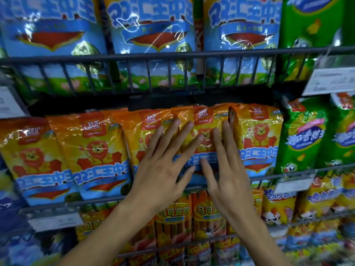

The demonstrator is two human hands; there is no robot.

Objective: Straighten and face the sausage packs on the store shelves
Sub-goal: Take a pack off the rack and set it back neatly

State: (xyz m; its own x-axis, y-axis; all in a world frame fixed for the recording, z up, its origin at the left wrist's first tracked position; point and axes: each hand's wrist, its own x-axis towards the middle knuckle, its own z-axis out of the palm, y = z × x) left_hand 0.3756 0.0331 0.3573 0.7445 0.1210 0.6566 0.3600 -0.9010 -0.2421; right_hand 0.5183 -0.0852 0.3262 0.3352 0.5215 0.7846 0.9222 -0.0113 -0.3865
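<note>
Two hands: left hand [161,169], right hand [228,175], ten fingers in all, spread flat.

Top shelf: three blue sausage packs [151,35] and one green pack [307,22] at the right end.

Middle shelf: five orange lion packs [96,150] in a row, then two green packs [303,135] on the right.

Lower shelf: at least three orange stick packs [172,214] and some yellow packs [278,206] beside them, count unclear through blur.

Four wire rails [172,54] across the fronts.

Four white price tags [330,79]: two left, two right.
</note>
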